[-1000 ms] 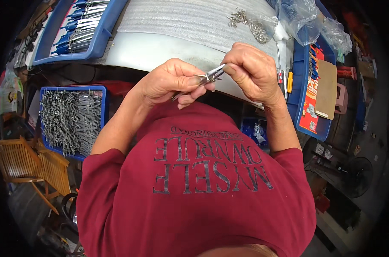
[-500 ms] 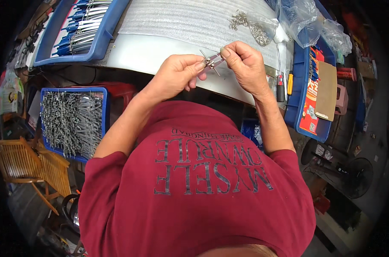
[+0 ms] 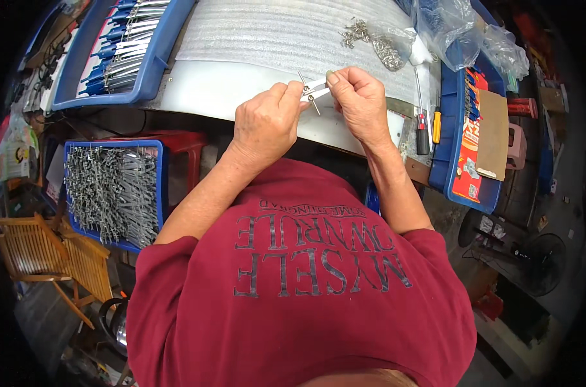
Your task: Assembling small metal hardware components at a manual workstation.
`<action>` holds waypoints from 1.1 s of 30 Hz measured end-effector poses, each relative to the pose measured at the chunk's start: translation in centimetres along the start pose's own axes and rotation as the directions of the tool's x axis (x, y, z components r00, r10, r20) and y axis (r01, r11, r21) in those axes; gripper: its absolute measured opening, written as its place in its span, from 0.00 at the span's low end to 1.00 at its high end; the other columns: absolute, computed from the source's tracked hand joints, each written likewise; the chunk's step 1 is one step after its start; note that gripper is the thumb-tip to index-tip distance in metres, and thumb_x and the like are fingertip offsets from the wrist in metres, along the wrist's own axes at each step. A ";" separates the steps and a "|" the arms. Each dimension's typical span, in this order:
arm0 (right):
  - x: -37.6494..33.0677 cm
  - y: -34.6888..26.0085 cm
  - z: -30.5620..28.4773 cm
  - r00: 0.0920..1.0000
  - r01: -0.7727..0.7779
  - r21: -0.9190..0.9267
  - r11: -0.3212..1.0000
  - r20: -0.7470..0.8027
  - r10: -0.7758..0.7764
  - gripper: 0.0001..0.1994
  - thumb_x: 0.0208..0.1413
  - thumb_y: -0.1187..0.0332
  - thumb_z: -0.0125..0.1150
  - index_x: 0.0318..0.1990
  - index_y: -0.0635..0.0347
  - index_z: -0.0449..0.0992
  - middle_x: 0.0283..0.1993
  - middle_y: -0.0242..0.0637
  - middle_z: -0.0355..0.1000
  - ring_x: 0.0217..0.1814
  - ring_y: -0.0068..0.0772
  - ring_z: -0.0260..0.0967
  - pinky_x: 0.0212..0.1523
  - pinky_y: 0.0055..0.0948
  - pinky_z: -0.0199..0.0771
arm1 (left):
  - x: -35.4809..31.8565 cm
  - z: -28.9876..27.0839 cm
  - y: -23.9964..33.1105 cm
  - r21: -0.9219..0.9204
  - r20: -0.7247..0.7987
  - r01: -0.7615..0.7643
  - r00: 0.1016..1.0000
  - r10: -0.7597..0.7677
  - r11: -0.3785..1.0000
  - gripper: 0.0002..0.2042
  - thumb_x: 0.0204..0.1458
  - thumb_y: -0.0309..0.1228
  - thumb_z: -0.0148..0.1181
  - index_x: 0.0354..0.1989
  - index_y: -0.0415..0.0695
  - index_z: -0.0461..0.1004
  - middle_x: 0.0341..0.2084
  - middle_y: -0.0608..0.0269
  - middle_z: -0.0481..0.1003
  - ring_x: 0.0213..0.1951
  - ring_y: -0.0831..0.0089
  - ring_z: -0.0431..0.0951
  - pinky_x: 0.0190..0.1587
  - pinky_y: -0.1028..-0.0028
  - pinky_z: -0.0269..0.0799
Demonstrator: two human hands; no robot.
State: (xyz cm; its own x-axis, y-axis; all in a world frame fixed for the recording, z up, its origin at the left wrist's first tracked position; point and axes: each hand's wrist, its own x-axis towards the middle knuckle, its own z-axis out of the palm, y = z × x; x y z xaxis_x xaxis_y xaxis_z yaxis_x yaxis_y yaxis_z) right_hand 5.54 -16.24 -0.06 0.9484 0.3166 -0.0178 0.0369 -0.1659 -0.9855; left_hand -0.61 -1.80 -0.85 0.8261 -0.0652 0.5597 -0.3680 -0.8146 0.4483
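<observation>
Above the near edge of the white worktop (image 3: 209,84), both hands hold a small metal part (image 3: 316,91) with flat shiny arms and a thin rod crossing it. My left hand (image 3: 265,122) is closed on its left end, back of the hand turned up, and the fingers hide that end. Thumb and forefinger of my right hand (image 3: 359,103) pinch the other end of the arms. Beyond the hands, a pile of small metal pins or screws (image 3: 356,32) lies on the foam sheet (image 3: 254,32), beside a clear bag (image 3: 391,55) of more.
At the far left stands a blue tray (image 3: 154,71) of blue-and-metal pieces. Lower left is a blue crate (image 3: 162,187) full of metal parts. A red-and-black screwdriver (image 3: 423,137) and a yellow-handled one (image 3: 437,127) lie beside the right-hand blue bin (image 3: 440,177), which holds cardboard (image 3: 492,138).
My left hand has rolled over so its back faces up. The metal part has turned, its arms now bright. My right hand has shifted slightly left.
</observation>
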 end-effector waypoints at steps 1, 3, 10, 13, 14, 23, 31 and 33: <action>0.0 0.2 -0.1 1.000 -0.007 0.012 1.000 0.007 0.007 0.09 0.50 0.67 0.53 0.24 0.63 0.69 0.15 0.24 0.59 0.15 0.12 0.51 0.16 0.14 0.50 | 0.0 0.0 -0.1 -0.007 0.009 -0.005 1.000 0.005 1.000 0.10 0.40 0.28 0.56 0.31 0.40 0.66 0.16 0.60 0.64 0.17 0.65 0.69 0.17 0.70 0.64; -0.2 0.0 -0.2 1.000 -0.011 0.022 1.000 0.009 0.011 0.09 0.50 0.67 0.52 0.24 0.63 0.69 0.15 0.24 0.59 0.15 0.12 0.51 0.15 0.14 0.50 | 0.0 0.0 -0.2 -0.018 0.017 -0.016 1.000 0.017 1.000 0.10 0.40 0.28 0.56 0.31 0.40 0.65 0.16 0.60 0.64 0.16 0.66 0.69 0.17 0.71 0.64; -0.3 -0.6 -1.1 0.988 -0.120 0.164 0.979 0.115 0.102 0.13 0.53 0.64 0.47 0.24 0.63 0.68 0.14 0.28 0.61 0.14 0.14 0.51 0.15 0.15 0.51 | 0.2 -0.5 -0.1 -0.060 0.035 -0.034 0.999 0.036 0.998 0.10 0.39 0.27 0.56 0.31 0.39 0.65 0.16 0.60 0.64 0.16 0.65 0.68 0.17 0.71 0.63; -0.4 -0.6 -1.2 0.989 -0.126 0.210 0.970 0.098 0.108 0.13 0.54 0.64 0.45 0.24 0.63 0.68 0.14 0.29 0.61 0.14 0.15 0.51 0.15 0.15 0.52 | 0.2 -0.6 0.0 -0.064 0.038 -0.040 0.998 0.042 0.997 0.10 0.39 0.27 0.56 0.31 0.39 0.65 0.16 0.60 0.64 0.16 0.65 0.68 0.16 0.71 0.63; -0.4 -0.6 -1.2 0.990 -0.125 0.242 0.962 0.088 0.106 0.13 0.54 0.64 0.45 0.24 0.64 0.68 0.14 0.29 0.61 0.14 0.15 0.51 0.15 0.15 0.52 | 0.2 -0.7 0.0 -0.064 0.044 -0.038 0.998 0.041 0.997 0.10 0.39 0.27 0.56 0.31 0.39 0.65 0.16 0.60 0.64 0.15 0.65 0.68 0.16 0.71 0.63; -0.5 -0.4 -1.7 0.991 -0.129 0.272 0.954 0.065 0.115 0.13 0.54 0.64 0.45 0.23 0.64 0.67 0.14 0.30 0.60 0.13 0.16 0.51 0.14 0.16 0.52 | 0.4 -0.6 0.0 -0.054 0.048 -0.060 0.997 0.062 0.997 0.10 0.39 0.26 0.56 0.30 0.39 0.65 0.15 0.60 0.64 0.16 0.66 0.68 0.16 0.70 0.63; -0.9 0.1 -1.7 0.992 -0.089 0.185 0.979 0.109 0.069 0.08 0.50 0.67 0.52 0.25 0.63 0.69 0.16 0.26 0.62 0.17 0.14 0.54 0.18 0.13 0.53 | 0.6 -0.5 0.2 -0.079 0.081 -0.064 0.994 0.071 0.995 0.09 0.40 0.26 0.55 0.29 0.40 0.64 0.16 0.59 0.63 0.17 0.64 0.68 0.17 0.70 0.63; -0.9 0.4 -1.7 0.993 -0.079 0.159 0.984 0.096 0.064 0.08 0.50 0.68 0.53 0.25 0.62 0.69 0.17 0.25 0.61 0.17 0.13 0.53 0.18 0.14 0.52 | 0.7 -0.3 0.1 -0.089 0.091 -0.064 0.993 0.072 0.994 0.08 0.40 0.26 0.55 0.29 0.40 0.64 0.16 0.59 0.63 0.17 0.64 0.68 0.17 0.69 0.63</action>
State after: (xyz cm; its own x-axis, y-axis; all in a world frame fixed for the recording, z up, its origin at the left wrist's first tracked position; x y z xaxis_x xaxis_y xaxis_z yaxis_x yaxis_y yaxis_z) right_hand 5.19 -18.15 -0.19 0.9142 0.3934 -0.0972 -0.0886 -0.0400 -0.9953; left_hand -0.23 -1.76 -0.24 0.8330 -0.1757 0.5247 -0.4563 -0.7546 0.4716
